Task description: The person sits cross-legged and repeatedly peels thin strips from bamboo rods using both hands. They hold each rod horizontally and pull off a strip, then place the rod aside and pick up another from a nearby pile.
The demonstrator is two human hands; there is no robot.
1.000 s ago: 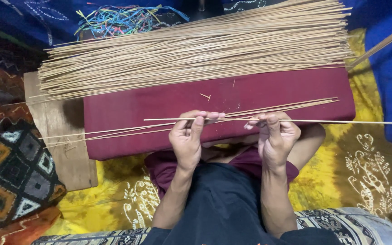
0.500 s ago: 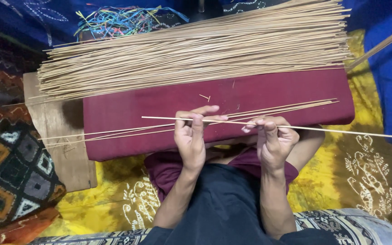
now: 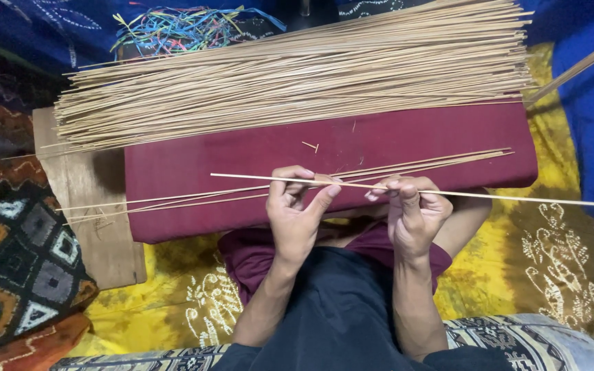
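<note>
**One thin stick held between two hands**

The left hand [image 3: 295, 209] and the right hand [image 3: 412, 209] sit side by side, each pinching the same long thin stick [image 3: 503, 197] between thumb and fingertips. The stick runs nearly level across both hands, poking out a little past the left hand and far out past the right.

Just beyond the hands lies a maroon cloth [image 3: 242, 158] spread over a wooden board [image 3: 84, 206]. A few loose sticks [image 3: 441, 162] rest on the cloth right behind the fingers. Further from the hands, a big pile of sticks [image 3: 297, 82] lies across the far edge. Beyond it sits a tangle of coloured threads [image 3: 187, 27]. Yellow patterned fabric [image 3: 551, 261] lies below the wrists.
</note>
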